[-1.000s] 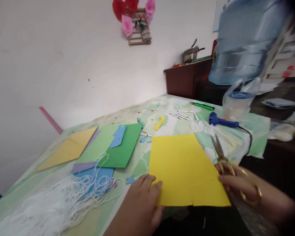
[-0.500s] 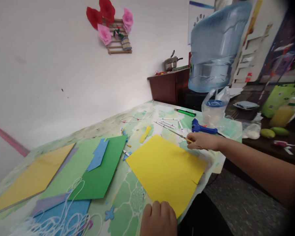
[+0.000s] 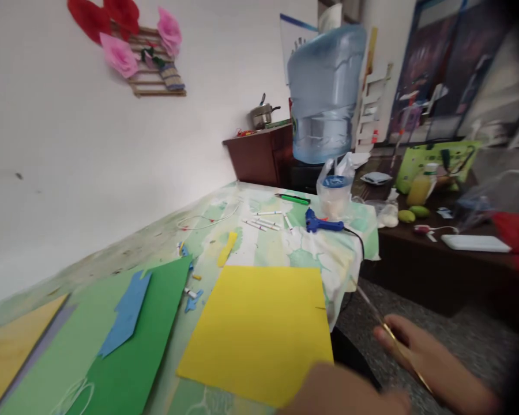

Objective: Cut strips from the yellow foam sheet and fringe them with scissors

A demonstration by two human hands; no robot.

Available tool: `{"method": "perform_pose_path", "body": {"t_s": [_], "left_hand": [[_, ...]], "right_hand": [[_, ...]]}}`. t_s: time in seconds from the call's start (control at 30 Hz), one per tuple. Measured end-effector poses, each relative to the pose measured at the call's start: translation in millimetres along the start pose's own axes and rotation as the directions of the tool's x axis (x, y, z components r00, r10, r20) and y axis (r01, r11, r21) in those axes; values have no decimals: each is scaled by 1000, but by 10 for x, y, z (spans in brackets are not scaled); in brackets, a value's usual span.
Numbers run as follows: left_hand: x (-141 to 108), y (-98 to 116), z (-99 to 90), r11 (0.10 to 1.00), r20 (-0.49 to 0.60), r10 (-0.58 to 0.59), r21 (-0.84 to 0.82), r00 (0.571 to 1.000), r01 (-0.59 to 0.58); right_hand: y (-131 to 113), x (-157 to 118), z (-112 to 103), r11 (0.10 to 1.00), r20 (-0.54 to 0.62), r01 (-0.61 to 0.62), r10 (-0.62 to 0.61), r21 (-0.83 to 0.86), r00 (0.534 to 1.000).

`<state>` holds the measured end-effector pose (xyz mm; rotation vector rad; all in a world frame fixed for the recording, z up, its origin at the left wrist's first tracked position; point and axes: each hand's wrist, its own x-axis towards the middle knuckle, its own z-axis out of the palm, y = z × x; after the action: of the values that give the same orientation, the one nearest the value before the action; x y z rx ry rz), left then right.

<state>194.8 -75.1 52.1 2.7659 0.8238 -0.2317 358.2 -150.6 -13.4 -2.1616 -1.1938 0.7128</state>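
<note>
One sheet (image 3: 263, 328): plain yellow, right edge nicked
Right hand (image 3: 426, 351): scissors (image 3: 388, 329) are gripped
Left hand (image 3: 341, 393): blurred, grip cannot be told

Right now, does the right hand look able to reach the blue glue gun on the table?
Probably yes: the way from the right hand to the blue glue gun looks free, with nothing tall between them. But the hand holds scissors, so grasping might need them put down first.
</note>
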Motion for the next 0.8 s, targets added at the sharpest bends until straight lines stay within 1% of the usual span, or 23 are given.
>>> {"method": "perform_pose_path", "body": {"t_s": [0.07,0.13,0.17,0.23,0.3,0.4,0.5,0.7,0.8], "left_hand": [[283,-208,-192,999,-62,29,20,998,-28],[602,-467,-322,999,-147,21,49,989,-14],[749,-586,-353,998,-172,21,59,985,-11],[981,-762,-339,997,-197,45,76,979,-30],[1108,-844,-249,994,-223,79,95,972,-59],[1157,-861,-78,990,-289,107,120,951,-75],[1153,-861,26,988,-343,127,130,931,-87],[1153,-913,65,984,-410,165,130,897,-122],[1141,-925,70,981,-428,180,138,886,-133]], "right_hand": [[80,-128,64,998,32,-31,33,-62,999],[55,-219,89,996,48,-47,51,-81,998],[13,-249,95,995,45,-48,52,-88,998],[-92,-278,113,991,23,-42,45,-126,999],[-187,-277,140,983,-13,-30,28,-183,1000],[-271,-261,187,958,-84,-55,33,-281,996],[-333,-265,223,945,-97,-62,33,-320,995],[-504,-286,281,924,-124,-97,54,-369,991],[-558,-297,318,904,-161,-123,61,-408,985]]}}
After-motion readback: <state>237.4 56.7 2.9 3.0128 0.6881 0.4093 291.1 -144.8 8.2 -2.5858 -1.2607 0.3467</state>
